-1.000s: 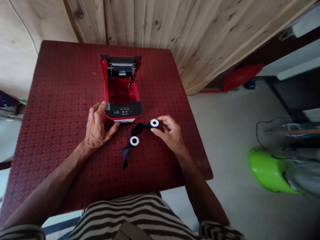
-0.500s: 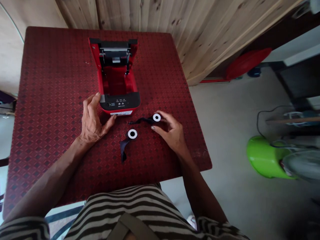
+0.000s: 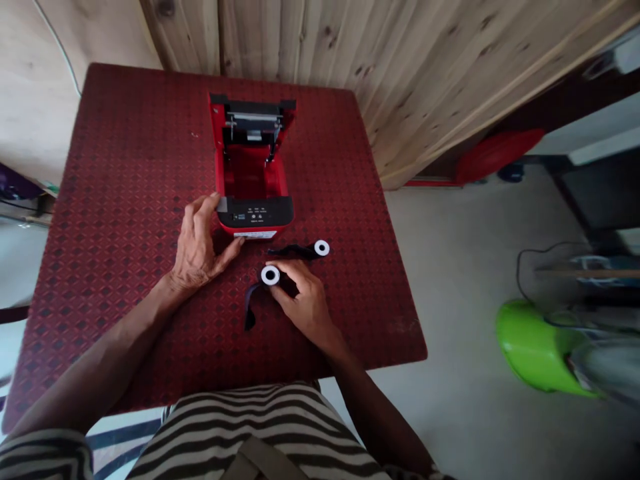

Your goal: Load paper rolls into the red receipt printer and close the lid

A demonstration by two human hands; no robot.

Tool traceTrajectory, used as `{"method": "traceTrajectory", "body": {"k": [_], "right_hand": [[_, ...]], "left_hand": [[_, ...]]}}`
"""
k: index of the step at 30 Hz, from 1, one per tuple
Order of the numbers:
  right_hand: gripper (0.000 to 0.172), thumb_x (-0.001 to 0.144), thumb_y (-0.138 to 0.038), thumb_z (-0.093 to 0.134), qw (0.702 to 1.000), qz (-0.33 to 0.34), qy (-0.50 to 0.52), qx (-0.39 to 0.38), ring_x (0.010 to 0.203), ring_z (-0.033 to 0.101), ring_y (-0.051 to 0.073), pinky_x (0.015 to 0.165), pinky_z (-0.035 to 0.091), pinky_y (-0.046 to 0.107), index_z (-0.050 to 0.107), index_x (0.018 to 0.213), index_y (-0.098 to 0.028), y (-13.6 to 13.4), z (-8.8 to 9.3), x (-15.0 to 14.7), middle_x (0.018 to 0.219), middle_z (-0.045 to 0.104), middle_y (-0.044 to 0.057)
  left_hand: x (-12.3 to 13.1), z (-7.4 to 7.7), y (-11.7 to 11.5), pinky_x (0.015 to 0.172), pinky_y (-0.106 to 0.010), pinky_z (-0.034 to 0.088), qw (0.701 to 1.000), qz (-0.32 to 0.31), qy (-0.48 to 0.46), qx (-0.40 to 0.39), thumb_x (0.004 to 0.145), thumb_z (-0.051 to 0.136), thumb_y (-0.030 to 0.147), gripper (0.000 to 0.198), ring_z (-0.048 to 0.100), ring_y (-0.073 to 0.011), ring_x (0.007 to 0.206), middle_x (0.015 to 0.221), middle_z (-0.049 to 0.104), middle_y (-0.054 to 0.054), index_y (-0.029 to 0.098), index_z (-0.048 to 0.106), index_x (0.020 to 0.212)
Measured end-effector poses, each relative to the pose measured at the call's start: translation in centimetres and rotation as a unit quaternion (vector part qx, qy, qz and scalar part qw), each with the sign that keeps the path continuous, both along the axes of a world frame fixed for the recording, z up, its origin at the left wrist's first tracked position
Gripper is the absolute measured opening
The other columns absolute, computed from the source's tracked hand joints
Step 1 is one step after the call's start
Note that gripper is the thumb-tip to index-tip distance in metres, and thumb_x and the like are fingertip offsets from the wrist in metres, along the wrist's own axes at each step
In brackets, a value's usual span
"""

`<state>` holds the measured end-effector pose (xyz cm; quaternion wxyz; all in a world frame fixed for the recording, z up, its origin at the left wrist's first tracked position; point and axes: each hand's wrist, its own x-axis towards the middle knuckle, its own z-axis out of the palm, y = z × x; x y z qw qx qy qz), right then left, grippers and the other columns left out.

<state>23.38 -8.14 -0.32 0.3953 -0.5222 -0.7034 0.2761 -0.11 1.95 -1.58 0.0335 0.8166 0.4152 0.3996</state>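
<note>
A small red and black printer [image 3: 253,180] stands on the red patterned table [image 3: 125,200] with its lid open and its red bay empty. My left hand [image 3: 200,247] rests against the printer's front left corner, fingers curved round it. Two white-cored spools lie in front of the printer, each with a black ribbon trailing from it. My right hand [image 3: 300,300] pinches the nearer spool [image 3: 270,275] on the table. The farther spool [image 3: 321,248] lies free to the right, untouched.
Wooden plank walls rise behind the table. To the right is bare floor with a green plastic object [image 3: 535,347], a black cable and a red object [image 3: 495,153] by the wall. The table's right edge is close to the spools.
My right hand let go of the farther spool and moved left to pinch the nearer one. My left hand stayed on the printer.
</note>
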Motion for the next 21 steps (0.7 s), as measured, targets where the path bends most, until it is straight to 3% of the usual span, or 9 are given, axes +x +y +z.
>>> {"method": "traceTrajectory", "body": {"k": [5,9,11,15,21], "right_hand": [[0.033,0.097,-0.011,0.067,0.995,0.051,-0.046,0.066,0.116,0.073,0.022,0.101,0.060,0.043,0.066,0.127,-0.026,1.8,6.4,1.5,0.122,0.077,0.007],[0.031,0.098,-0.013,0.068,0.967,0.095,-0.178,0.157,0.113,0.070,0.026,0.102,0.056,0.049,0.068,0.127,-0.024,7.5,10.6,1.9,0.121,0.078,0.008],[0.029,0.098,-0.016,0.069,0.954,0.124,-0.231,0.145,0.111,0.069,0.028,0.103,0.055,0.050,0.070,0.127,-0.020,11.1,11.1,1.2,0.118,0.078,0.010],[0.025,0.094,-0.008,0.068,0.931,0.158,-0.318,0.086,0.114,0.066,0.029,0.105,0.053,0.047,0.074,0.117,-0.014,16.3,10.5,-0.9,0.115,0.078,0.012],[0.027,0.090,0.001,0.062,0.899,0.156,-0.406,0.053,0.102,0.070,0.027,0.094,0.055,0.042,0.078,0.104,-0.016,18.6,9.1,-2.5,0.101,0.079,0.012]], "left_hand": [[0.1,-0.2,-0.1,0.109,-0.052,0.056,1.000,0.005,0.000,0.005,0.096,0.071,0.050,0.090,0.056,-0.0365,0.137,0.146,0.053,-0.022,0.018,0.022,0.165],[0.1,-0.3,-0.2,0.110,-0.052,0.056,1.000,0.006,-0.007,0.000,0.097,0.069,0.049,0.088,0.057,-0.0346,0.134,0.143,0.054,-0.021,0.017,0.023,0.164],[0.1,-0.3,-0.3,0.108,-0.051,0.057,1.000,0.005,-0.008,-0.001,0.099,0.067,0.049,0.085,0.058,-0.0341,0.133,0.143,0.054,-0.022,0.016,0.023,0.164],[0.2,-0.2,-0.4,0.105,-0.049,0.059,1.000,0.010,-0.014,-0.002,0.099,0.067,0.047,0.083,0.059,-0.0336,0.131,0.143,0.055,-0.022,0.015,0.025,0.163],[0.4,-0.1,-0.5,0.105,-0.049,0.058,1.000,0.010,-0.022,-0.013,0.098,0.068,0.047,0.083,0.058,-0.0343,0.133,0.145,0.055,-0.023,0.015,0.026,0.163]]}}
